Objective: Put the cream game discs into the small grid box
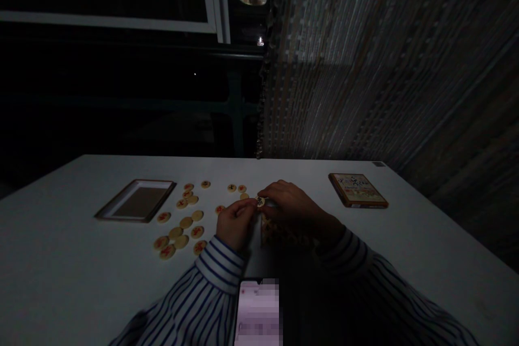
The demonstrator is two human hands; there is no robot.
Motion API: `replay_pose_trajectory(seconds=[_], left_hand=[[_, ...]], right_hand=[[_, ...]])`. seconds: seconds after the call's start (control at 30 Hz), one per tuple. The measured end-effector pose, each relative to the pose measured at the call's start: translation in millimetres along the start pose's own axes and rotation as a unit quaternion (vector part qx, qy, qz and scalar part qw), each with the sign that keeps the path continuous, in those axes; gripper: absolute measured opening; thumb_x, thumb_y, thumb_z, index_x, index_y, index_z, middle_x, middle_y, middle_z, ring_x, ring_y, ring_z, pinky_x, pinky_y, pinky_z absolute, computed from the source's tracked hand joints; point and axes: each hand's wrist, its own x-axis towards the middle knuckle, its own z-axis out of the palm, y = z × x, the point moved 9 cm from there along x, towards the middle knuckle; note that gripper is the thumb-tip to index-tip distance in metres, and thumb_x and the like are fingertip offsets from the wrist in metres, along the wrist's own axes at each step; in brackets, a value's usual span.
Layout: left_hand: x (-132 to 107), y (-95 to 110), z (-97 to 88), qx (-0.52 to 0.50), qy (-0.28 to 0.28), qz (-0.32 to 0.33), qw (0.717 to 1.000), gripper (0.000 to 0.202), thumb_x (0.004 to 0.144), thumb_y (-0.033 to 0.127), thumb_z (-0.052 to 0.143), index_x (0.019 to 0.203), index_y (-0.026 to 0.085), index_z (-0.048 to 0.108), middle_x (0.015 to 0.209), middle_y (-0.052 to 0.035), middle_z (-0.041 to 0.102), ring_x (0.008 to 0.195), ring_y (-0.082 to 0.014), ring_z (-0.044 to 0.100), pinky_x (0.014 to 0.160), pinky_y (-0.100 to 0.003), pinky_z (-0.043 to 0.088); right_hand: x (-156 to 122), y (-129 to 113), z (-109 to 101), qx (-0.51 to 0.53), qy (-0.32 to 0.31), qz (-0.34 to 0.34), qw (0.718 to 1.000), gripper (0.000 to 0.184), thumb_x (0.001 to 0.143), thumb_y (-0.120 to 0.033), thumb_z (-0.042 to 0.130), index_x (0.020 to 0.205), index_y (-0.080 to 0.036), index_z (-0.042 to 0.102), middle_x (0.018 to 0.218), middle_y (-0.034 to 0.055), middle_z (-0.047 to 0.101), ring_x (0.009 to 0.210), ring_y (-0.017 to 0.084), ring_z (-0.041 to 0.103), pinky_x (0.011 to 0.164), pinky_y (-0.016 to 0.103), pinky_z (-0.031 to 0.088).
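Between my fingertips is a round wooden Chinese chess piece (260,202) with a dark character facing up. My left hand (236,223) is closed, its thumb and forefinger at the piece's left edge. From the right, my right hand (290,204) pinches the same piece between thumb and fingers. Below my right hand, in shadow, more chess pieces (279,233) lie close together; my wrist hides part of them. Left of my hands, loose pieces (186,222) are scattered, some showing red characters and some blank. A piece with a dark mark (206,184) lies farther back.
An open shallow box part (144,184) lies at the left of the white table (60,259). A printed box (358,190) lies at the right. A lit phone (258,313) is at the near edge between my forearms. A string curtain (324,65) hangs behind the table.
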Motion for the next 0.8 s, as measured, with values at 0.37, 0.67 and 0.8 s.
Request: replay_pose_trajectory(seconds=[0.37,0.67,0.8], left_hand=[[1,2,3.7,0.115,-0.019,0.055,0.992,0.030,0.069,0.034,0.054,0.084,0.012,0.067,0.072,-0.0061,0.069,0.069,-0.0164,0.063,0.067,-0.027,0.049],[-10,4,14.5,0.299,-0.048,0.113,0.946,0.027,0.074,0.027,0.047,0.091,0.016,0.065,0.085,-0.0059,0.068,0.075,-0.0160,0.062,0.072,-0.027,0.047],[-13,7,18.5,0.342,-0.064,0.130,0.928,0.027,0.075,0.024,0.046,0.093,0.016,0.064,0.091,-0.0061,0.067,0.083,-0.0160,0.062,0.075,-0.026,0.047]], right_hand=[[-4,14,-1,-0.007,-0.006,0.031,0.999,0.030,0.082,-0.032,0.045,0.103,-0.015,0.057,0.097,0.0085,0.061,0.094,0.018,0.050,0.081,0.029,0.035],[-7,28,15,-0.066,-0.079,0.071,0.992,0.030,0.084,-0.032,0.040,0.101,-0.017,0.059,0.095,0.0079,0.064,0.092,0.018,0.054,0.080,0.027,0.034],[-8,33,25,-0.089,-0.112,0.089,0.986,0.030,0.084,-0.031,0.038,0.100,-0.018,0.060,0.094,0.0080,0.064,0.091,0.018,0.055,0.077,0.027,0.036]])
